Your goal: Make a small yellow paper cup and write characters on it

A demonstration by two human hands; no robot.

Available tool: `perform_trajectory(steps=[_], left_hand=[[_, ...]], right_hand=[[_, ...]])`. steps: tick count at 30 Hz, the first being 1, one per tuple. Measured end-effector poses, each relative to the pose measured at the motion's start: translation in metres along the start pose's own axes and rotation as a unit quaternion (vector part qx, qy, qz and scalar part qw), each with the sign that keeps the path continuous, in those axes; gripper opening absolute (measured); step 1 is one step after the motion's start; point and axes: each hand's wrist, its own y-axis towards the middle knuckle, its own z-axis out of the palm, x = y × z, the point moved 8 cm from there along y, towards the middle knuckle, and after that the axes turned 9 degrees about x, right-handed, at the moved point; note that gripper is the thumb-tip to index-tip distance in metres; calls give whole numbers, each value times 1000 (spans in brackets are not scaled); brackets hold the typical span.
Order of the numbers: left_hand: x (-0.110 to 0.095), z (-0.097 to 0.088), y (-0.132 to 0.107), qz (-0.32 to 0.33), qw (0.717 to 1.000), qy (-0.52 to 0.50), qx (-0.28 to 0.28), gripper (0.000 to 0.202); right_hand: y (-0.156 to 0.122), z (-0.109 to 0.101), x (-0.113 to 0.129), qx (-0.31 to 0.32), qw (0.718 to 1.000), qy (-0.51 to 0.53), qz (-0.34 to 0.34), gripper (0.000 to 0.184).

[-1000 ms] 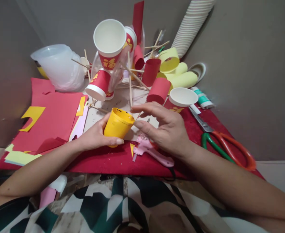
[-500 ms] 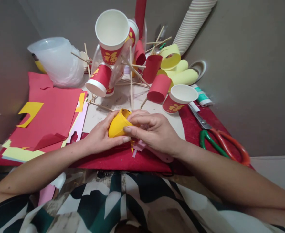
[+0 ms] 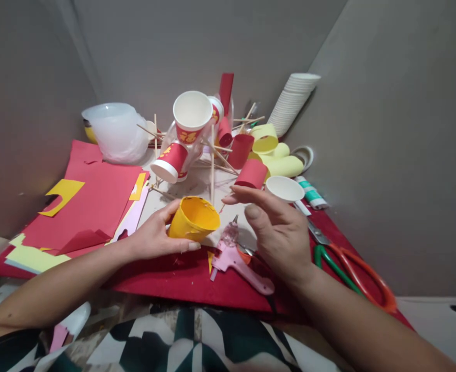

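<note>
A yellow paper-covered cup [image 3: 194, 219] rests in my left hand [image 3: 156, 232], with its mouth tilted up towards me and the thumb along its lower side. My right hand [image 3: 282, 237] is raised to the right of the cup, holding nothing, with index finger and thumb apart. Between the hands, a pink hot glue gun [image 3: 233, 258] lies on the red cloth with its nozzle pointing away. Behind my right hand stands a white paper cup [image 3: 285, 189], its lower part hidden by the hand.
Red paper sheets [image 3: 92, 201] are piled at left. Red-and-white cups [image 3: 192, 119], wooden sticks [image 3: 212, 165] and red paper tubes [image 3: 251, 174] crowd the back. Large scissors [image 3: 355, 268] lie at right. A plastic bowl stack [image 3: 115, 134] stands back left, a leaning cup stack [image 3: 292, 103] back right.
My right hand has let go of the yellow cup and moved right, its fingers opening. The cup now sits upright in my left hand. The view has tilted up, and the glue gun shows more.
</note>
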Motion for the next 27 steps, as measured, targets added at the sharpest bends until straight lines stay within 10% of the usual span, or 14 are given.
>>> perform_trajectory(steps=[12,27], left_hand=[[8,-132,-21,175,895,-119,-392,58],[62,-170,-19,42,858,-233,-455,55]], right_hand=[[-11,3,15,41,999,-1,19,26],[-9,15,-7,81,996,-29,-1,10]])
